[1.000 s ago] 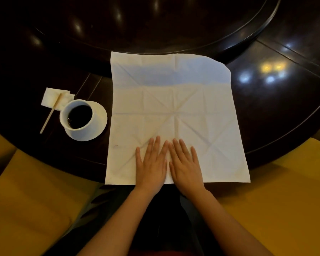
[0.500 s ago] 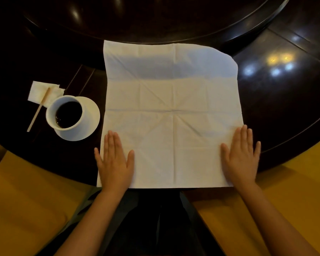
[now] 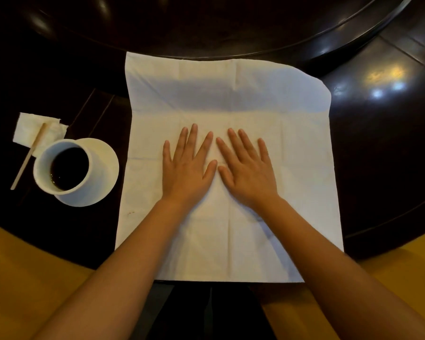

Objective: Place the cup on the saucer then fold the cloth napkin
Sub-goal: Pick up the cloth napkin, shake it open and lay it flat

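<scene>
A white cloth napkin [image 3: 292, 148] lies spread flat and unfolded on the dark table, creased in a grid. My left hand [image 3: 188, 168] and my right hand [image 3: 247, 169] press on its middle side by side, palms down, fingers straight and thumbs nearly touching. To the left, a white cup [image 3: 65, 165] holding dark liquid stands on a white saucer [image 3: 106, 173].
A small white paper napkin [image 3: 28, 128] with a wooden stir stick [image 3: 28, 157] across it lies left of the cup. A raised dark round turntable [image 3: 231, 33] fills the table's far half. Yellow seat cushions [image 3: 22, 278] flank my lap at the table's near edge.
Both hands slid from the napkin's near corners, left and right, inward and forward to meet at its middle. The cup and saucer have not moved.
</scene>
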Motion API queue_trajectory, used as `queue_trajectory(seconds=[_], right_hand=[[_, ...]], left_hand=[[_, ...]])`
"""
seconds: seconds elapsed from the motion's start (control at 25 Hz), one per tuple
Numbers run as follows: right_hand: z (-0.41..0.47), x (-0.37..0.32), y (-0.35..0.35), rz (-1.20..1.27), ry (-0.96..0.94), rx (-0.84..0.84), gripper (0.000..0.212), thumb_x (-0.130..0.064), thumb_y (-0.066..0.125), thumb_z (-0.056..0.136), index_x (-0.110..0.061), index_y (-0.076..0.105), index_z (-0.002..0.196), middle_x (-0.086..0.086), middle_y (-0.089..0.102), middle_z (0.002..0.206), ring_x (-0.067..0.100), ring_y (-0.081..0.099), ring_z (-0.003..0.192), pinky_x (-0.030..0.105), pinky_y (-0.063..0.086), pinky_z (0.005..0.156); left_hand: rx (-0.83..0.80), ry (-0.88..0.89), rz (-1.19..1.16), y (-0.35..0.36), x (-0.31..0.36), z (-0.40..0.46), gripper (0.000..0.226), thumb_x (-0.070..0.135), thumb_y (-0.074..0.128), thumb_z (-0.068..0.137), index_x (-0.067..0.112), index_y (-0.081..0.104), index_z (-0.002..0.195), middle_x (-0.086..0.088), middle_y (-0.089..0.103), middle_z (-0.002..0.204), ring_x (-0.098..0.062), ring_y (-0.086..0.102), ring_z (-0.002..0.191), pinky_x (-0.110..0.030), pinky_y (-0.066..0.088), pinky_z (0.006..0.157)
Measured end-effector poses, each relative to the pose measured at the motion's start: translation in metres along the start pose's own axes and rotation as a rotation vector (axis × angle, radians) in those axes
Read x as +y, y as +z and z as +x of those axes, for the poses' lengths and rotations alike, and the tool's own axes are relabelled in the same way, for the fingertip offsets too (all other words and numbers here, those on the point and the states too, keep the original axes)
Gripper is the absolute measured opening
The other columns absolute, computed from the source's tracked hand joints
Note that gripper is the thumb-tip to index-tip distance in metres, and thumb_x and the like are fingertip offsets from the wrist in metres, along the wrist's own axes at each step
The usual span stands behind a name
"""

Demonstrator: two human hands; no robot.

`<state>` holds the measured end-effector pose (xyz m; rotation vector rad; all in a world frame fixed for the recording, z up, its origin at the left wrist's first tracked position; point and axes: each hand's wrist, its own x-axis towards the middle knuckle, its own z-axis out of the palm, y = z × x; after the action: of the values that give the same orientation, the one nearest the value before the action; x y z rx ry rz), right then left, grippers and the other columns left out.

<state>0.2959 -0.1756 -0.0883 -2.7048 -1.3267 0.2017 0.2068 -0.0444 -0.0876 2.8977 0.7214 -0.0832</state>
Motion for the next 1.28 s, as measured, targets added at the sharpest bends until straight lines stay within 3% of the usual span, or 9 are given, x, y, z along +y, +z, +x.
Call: queue_trajectory(seconds=[0.36, 0.56, 0.64, 0.8, 0.92, 1.04, 1.12, 1.2, 1.28], right_hand=[[0.03, 0.143, -0.032, -0.059, 0.254, -0.023, 0.07, -0.054, 0.016, 0.088, -0.02, 0.001, 0.148, 0.002, 0.001, 0.158, 0.016, -0.001, 0.144, 0.046, 0.002, 0.115], [0.027, 0.144, -0.035, 0.015, 0.495, 0.016, 0.07, -0.052, 0.02, 0.095, -0.012, -0.004, 0.147, 0.006, -0.003, 0.158, 0.019, -0.006, 0.144, 0.05, -0.004, 0.115], [-0.002, 0.128, -0.037, 0.017, 0.373, 0.021, 0.071, -0.053, 0.021, 0.093, -0.013, 0.0, 0.148, 0.009, 0.001, 0.157, 0.022, -0.003, 0.144, 0.051, -0.003, 0.113], [-0.111, 0.093, -0.049, 0.058, -0.138, -0.138, 0.071, -0.06, 0.024, 0.091, -0.021, 0.011, 0.148, 0.011, 0.008, 0.157, 0.025, 0.001, 0.144, 0.055, 0.006, 0.113], [-0.177, 0.095, -0.051, -0.065, -0.446, -0.29, 0.079, -0.06, 0.044, 0.085, -0.022, 0.015, 0.148, 0.011, 0.009, 0.157, 0.027, 0.002, 0.144, 0.052, 0.005, 0.112], [-0.2, 0.111, -0.047, -0.115, -0.46, -0.331, 0.095, -0.02, 0.071, 0.073, -0.022, 0.013, 0.148, 0.009, 0.004, 0.157, 0.027, 0.001, 0.143, 0.046, 0.004, 0.114], [-0.205, 0.119, -0.047, -0.106, -0.414, -0.297, 0.1, -0.01, 0.077, 0.069, -0.022, 0.016, 0.148, 0.007, 0.002, 0.157, 0.026, 0.004, 0.143, 0.042, 0.005, 0.116], [-0.207, 0.123, -0.053, -0.06, -0.426, -0.251, 0.092, -0.012, 0.081, 0.066, -0.02, 0.032, 0.143, 0.009, 0.02, 0.155, 0.027, 0.02, 0.141, 0.041, 0.017, 0.116], [-0.208, 0.124, -0.066, -0.003, -0.437, -0.194, 0.071, -0.014, 0.085, 0.06, -0.013, 0.057, 0.125, 0.013, 0.055, 0.132, 0.028, 0.051, 0.122, 0.039, 0.041, 0.101]], left_hand=[[-0.024, -0.079, 0.013, -0.003, 0.0, -0.001, 0.068, 0.063, 0.017, 0.085, 0.04, 0.001, 0.147, -0.002, -0.005, 0.158, -0.022, -0.012, 0.143, -0.055, -0.009, 0.109], [-0.017, -0.079, 0.006, -0.004, 0.0, 0.0, 0.069, 0.063, 0.017, 0.084, 0.039, 0.002, 0.147, -0.002, -0.005, 0.158, -0.022, -0.012, 0.143, -0.056, -0.008, 0.109], [-0.017, -0.078, 0.006, -0.003, 0.0, 0.0, 0.07, 0.062, 0.019, 0.084, 0.037, 0.003, 0.147, -0.002, -0.004, 0.159, -0.022, -0.011, 0.143, -0.056, -0.008, 0.11], [-0.021, -0.095, -0.001, -0.003, 0.001, -0.001, 0.068, 0.057, 0.025, 0.089, 0.031, 0.002, 0.148, -0.003, -0.004, 0.158, -0.022, -0.01, 0.144, -0.054, -0.006, 0.111], [-0.03, -0.144, -0.03, -0.002, 0.016, -0.01, 0.067, 0.053, 0.028, 0.092, 0.028, 0.001, 0.149, -0.004, -0.005, 0.158, -0.023, -0.01, 0.144, -0.055, -0.004, 0.112], [-0.03, -0.093, -0.049, 0.002, 0.041, -0.03, 0.075, 0.061, 0.023, 0.083, 0.03, 0.003, 0.149, -0.004, -0.004, 0.158, -0.022, -0.009, 0.144, -0.054, -0.007, 0.11], [-0.049, -0.01, -0.027, 0.006, 0.057, -0.047, 0.079, 0.064, 0.021, 0.079, 0.03, 0.005, 0.149, -0.003, -0.002, 0.158, -0.021, -0.007, 0.144, -0.053, -0.008, 0.109], [-0.032, 0.089, -0.035, 0.01, 0.074, -0.065, 0.077, 0.061, 0.028, 0.079, 0.028, 0.016, 0.148, -0.006, 0.009, 0.158, -0.022, 0.002, 0.144, -0.055, -0.003, 0.109], [-0.024, 0.185, -0.039, 0.014, 0.09, -0.082, 0.074, 0.056, 0.034, 0.08, 0.025, 0.024, 0.146, -0.008, 0.018, 0.156, -0.023, 0.01, 0.142, -0.057, 0.003, 0.109]])
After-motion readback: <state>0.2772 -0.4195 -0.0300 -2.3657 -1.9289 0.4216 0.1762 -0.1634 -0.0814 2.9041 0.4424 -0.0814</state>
